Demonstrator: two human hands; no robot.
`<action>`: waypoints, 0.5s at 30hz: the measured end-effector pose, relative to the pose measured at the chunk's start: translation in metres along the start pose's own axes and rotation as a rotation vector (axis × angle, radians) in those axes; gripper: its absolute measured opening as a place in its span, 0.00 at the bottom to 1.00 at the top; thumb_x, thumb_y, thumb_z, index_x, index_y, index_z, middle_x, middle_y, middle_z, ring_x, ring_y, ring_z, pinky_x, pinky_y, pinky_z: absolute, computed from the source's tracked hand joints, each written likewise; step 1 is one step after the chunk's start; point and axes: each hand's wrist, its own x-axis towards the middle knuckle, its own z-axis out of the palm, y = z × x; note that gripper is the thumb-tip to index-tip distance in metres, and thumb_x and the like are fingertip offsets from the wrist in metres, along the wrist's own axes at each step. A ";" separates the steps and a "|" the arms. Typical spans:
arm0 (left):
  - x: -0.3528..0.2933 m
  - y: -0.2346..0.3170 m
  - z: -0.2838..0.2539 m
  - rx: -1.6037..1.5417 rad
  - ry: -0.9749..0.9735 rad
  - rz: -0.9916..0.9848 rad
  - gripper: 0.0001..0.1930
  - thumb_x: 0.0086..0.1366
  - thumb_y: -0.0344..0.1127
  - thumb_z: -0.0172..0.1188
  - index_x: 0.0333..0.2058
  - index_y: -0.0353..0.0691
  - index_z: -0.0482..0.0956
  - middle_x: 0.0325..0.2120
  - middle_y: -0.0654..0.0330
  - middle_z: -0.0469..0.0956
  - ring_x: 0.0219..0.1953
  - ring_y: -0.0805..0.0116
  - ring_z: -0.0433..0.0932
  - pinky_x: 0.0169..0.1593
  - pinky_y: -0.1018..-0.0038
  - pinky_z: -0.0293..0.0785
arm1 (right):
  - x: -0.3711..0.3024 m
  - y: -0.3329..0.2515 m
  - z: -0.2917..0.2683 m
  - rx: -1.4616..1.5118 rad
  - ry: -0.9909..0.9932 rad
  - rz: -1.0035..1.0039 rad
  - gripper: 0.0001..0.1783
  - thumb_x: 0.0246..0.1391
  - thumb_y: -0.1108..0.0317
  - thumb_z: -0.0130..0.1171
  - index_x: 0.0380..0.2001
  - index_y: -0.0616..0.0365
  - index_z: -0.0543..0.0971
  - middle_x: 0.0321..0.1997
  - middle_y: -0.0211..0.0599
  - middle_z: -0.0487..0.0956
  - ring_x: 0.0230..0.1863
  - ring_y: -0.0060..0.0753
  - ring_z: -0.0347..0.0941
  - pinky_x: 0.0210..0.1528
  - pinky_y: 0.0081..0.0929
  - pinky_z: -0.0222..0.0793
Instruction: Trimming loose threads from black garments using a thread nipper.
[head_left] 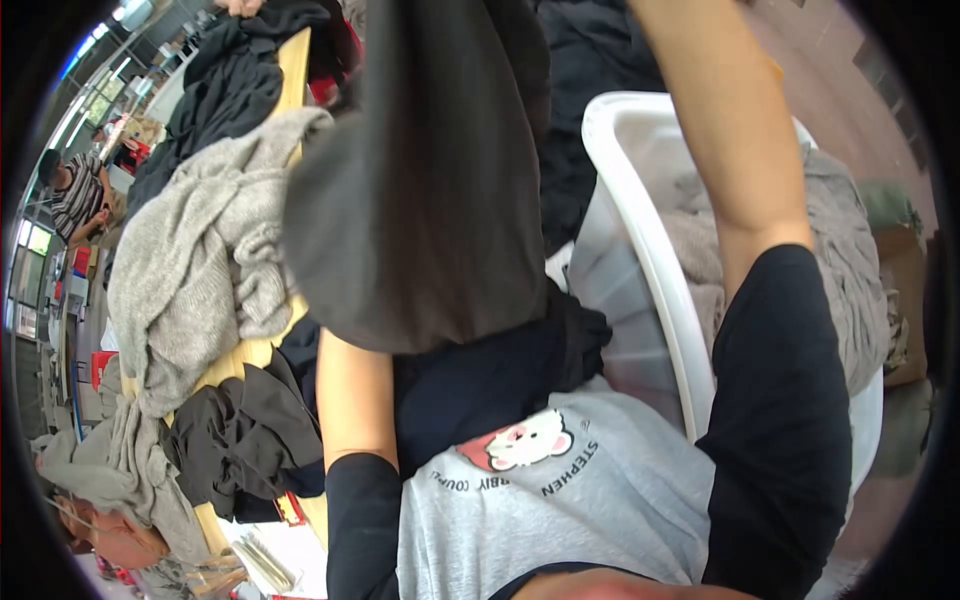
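A dark grey garment (pixel 420 180) hangs up close in front of me and fills the upper middle of the view. My left forearm (pixel 355 400) rises from a black sleeve and disappears behind it, so my left hand is hidden. Past the top edge goes my right forearm (pixel 735 150), with that hand out of the picture. A dark navy garment (pixel 480 380) lies bunched against my grey shirt, below the hanging one.
To my right stands a white plastic bin (pixel 640 230) holding grey clothes (pixel 850 280). On the wooden table (pixel 245 355) at left lie a grey knit sweater (pixel 200 260) and black clothes (pixel 235 430). One person (pixel 75 190) is at far left, another (pixel 110 530) at lower left.
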 end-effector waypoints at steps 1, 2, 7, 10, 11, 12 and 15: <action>-0.012 -0.020 0.016 0.018 -0.051 0.006 0.22 0.68 0.42 0.53 0.56 0.36 0.72 0.56 0.53 0.74 0.56 0.59 0.73 0.60 0.65 0.70 | -0.006 0.004 -0.010 -0.065 0.008 0.014 0.11 0.55 0.57 0.66 0.31 0.52 0.81 0.15 0.14 0.64 0.14 0.10 0.50 0.16 0.16 0.41; -0.025 -0.024 0.033 0.065 -0.085 0.013 0.22 0.68 0.42 0.53 0.56 0.36 0.72 0.56 0.53 0.74 0.56 0.59 0.73 0.60 0.65 0.70 | -0.008 0.000 -0.009 -0.102 0.002 0.015 0.12 0.55 0.57 0.66 0.32 0.53 0.81 0.15 0.15 0.65 0.14 0.10 0.50 0.16 0.16 0.41; -0.034 0.005 0.028 0.288 -0.199 0.021 0.23 0.67 0.43 0.55 0.56 0.36 0.72 0.56 0.54 0.74 0.56 0.59 0.73 0.60 0.66 0.70 | -0.012 0.002 -0.001 -0.191 -0.064 0.060 0.12 0.55 0.56 0.66 0.28 0.53 0.81 0.15 0.16 0.64 0.12 0.11 0.49 0.15 0.17 0.40; 0.027 -0.005 -0.007 0.470 -0.207 0.016 0.24 0.66 0.43 0.56 0.56 0.36 0.72 0.56 0.54 0.74 0.56 0.59 0.73 0.60 0.66 0.70 | -0.009 0.014 0.024 0.202 -0.146 0.208 0.13 0.59 0.57 0.63 0.27 0.53 0.78 0.14 0.14 0.59 0.11 0.11 0.47 0.13 0.16 0.38; 0.035 -0.027 -0.006 0.503 -0.230 0.015 0.24 0.66 0.43 0.56 0.56 0.36 0.72 0.56 0.54 0.74 0.56 0.59 0.73 0.60 0.66 0.70 | -0.013 0.019 0.018 0.281 -0.168 0.215 0.13 0.60 0.58 0.62 0.27 0.53 0.78 0.14 0.15 0.60 0.10 0.11 0.48 0.12 0.15 0.39; 0.041 -0.047 0.000 0.549 -0.244 0.012 0.24 0.65 0.43 0.56 0.56 0.36 0.72 0.56 0.54 0.74 0.56 0.59 0.73 0.60 0.66 0.70 | -0.019 0.021 0.021 0.369 -0.199 0.217 0.12 0.61 0.58 0.61 0.28 0.53 0.78 0.14 0.15 0.61 0.10 0.10 0.48 0.12 0.15 0.39; 0.031 -0.052 0.007 0.714 -0.265 -0.002 0.25 0.65 0.43 0.57 0.56 0.36 0.72 0.56 0.54 0.74 0.56 0.59 0.73 0.59 0.67 0.70 | -0.030 0.029 0.041 0.519 -0.093 0.269 0.13 0.61 0.59 0.61 0.28 0.55 0.77 0.13 0.16 0.62 0.10 0.09 0.51 0.11 0.13 0.41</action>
